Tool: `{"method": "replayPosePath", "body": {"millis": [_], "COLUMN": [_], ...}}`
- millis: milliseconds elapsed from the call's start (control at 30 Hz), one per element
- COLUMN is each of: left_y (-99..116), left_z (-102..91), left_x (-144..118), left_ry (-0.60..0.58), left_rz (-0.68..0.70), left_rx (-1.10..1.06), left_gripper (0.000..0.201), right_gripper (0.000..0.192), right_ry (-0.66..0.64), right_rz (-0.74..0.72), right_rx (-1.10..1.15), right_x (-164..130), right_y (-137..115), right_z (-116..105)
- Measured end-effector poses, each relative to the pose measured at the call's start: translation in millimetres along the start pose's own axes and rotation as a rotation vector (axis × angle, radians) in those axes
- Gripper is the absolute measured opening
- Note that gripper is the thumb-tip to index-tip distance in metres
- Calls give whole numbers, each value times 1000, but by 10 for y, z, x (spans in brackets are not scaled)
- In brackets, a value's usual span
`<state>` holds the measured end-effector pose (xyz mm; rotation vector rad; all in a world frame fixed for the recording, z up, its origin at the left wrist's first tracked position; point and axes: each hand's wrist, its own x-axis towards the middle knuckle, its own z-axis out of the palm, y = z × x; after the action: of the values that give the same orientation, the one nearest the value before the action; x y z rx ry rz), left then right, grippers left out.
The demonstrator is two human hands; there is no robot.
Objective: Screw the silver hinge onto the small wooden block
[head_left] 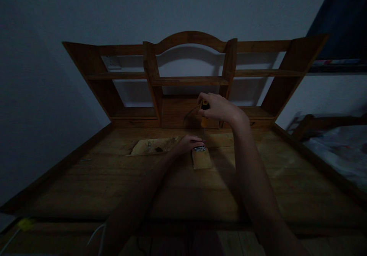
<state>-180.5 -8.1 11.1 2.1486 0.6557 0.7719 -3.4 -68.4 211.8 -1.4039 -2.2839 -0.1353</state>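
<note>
Dim room, head view looking down at a wooden surface (86, 187) w/ a shelved hutch (189, 80) at the back against a pale wall.

Right hand (218, 107) is raised above the surface, fingers curled tight round a screwdriver (204, 118). Handle looks yellow/orange w/ a dark top band; the thin shaft runs straight down, approx. vertical, tip landing at the metal hinge (200, 149). Grip is closed, thumb side facing the camera.

Left hand (187, 143) lies low on the surface just left of the hinge, fingers bent & pressing near or on its edge; exact contact hard to tell in the dark. It holds nothing that can be seen, more a flat steadying press.

Hinge: small, silvery, catches a bit of light, sits at the far edge of a small wood block (201, 159). Block is light tan, roughly rectangular, paler than the surface, lying flat near the surface's middle, between the two forearms.

Left of the hands there's a shallow rectangular recess (153, 146) cut into the surface, paler raw wood w/ dark specks inside.

Far right: a bed (338, 149) w/ light bedding & a wooden frame. Bottom left, a yellow item (25, 223) & pale cable (96, 233), too dark to id.
</note>
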Motion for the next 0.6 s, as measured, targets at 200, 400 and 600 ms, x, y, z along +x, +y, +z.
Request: {"method": "replayPosePath", "body": {"millis": [200,400,600], "left_y": [49,98,116], "left_z": [11,5,6], "left_x": [0,-4,-9], "left_ry": [6,-10,-6], "left_rz": [-27,-21,-34], "left_rx": [-14,-24,-42], "left_gripper": [29,28,31], "right_gripper": [16,31,21], "right_ry": [23,-10,39], "right_rz": [-6,5,48], "right_rx": [-2,44,-51], "right_x": [-11,-10,-9], "right_y": [-15,-24,-8], "right_z": [-23,-17,-17]}}
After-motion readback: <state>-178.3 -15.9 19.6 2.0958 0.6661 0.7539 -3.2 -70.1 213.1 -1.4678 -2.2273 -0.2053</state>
